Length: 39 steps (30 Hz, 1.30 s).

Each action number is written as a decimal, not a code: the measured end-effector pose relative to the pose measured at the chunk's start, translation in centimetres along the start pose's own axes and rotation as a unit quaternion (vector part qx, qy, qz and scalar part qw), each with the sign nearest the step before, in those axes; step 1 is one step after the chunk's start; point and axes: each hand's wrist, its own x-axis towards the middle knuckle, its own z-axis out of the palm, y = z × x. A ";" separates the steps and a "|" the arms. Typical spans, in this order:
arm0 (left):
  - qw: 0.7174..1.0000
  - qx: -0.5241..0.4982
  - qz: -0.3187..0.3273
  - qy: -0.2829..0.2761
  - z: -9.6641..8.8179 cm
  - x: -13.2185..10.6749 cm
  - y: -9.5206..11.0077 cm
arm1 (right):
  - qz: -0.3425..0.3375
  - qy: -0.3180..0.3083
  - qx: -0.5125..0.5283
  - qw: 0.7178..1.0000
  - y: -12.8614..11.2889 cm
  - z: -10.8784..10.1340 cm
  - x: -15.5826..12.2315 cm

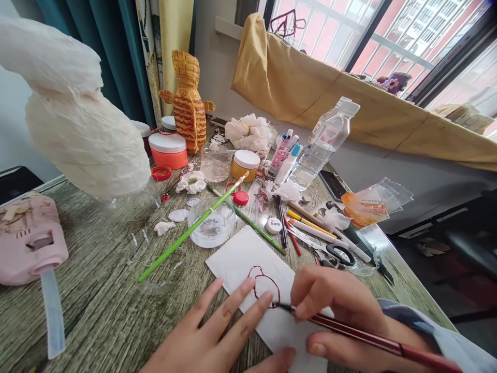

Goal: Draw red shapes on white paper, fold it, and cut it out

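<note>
A folded white paper sheet (pixel 231 256) lies at the table's near edge, marked with a dark red, rounded outline (pixel 278 290). My left hand (pixel 221 331) is spread flat with its fingers apart, the fingertips resting on the sheet's left part beside the outline. My right hand (pixel 345 311) grips a dark red striped felt-tip pen (pixel 361 338), its dark tip at the lower right end of the line. Just beyond the sheet stands a clear round dish (pixel 209 235), a long green paintbrush (pixel 182 246) lying across it.
Scissors (pixel 339 254), pens and a black marker (pixel 281 220) lie right of the sheet. Behind stand a water bottle (pixel 322 145), paint jars (pixel 169 150) and an orange figure (pixel 189 109). At left are a white paper-covered form (pixel 85 134) and a pink glue gun (pixel 31 238).
</note>
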 end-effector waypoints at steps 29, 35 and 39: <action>1.000 0.006 -0.024 -0.019 0.1 0.0 0.4 | -0.026 -0.051 -0.130 0.990 -0.1 0.2 -0.1; 0.999 0.007 -0.042 -0.028 -0.3 0.4 0.5 | -0.001 -0.045 -0.109 0.993 0.8 0.4 -0.9; 0.999 0.007 -0.039 -0.030 -0.5 0.5 0.5 | -0.019 -0.052 -0.045 0.997 1.6 0.7 -1.2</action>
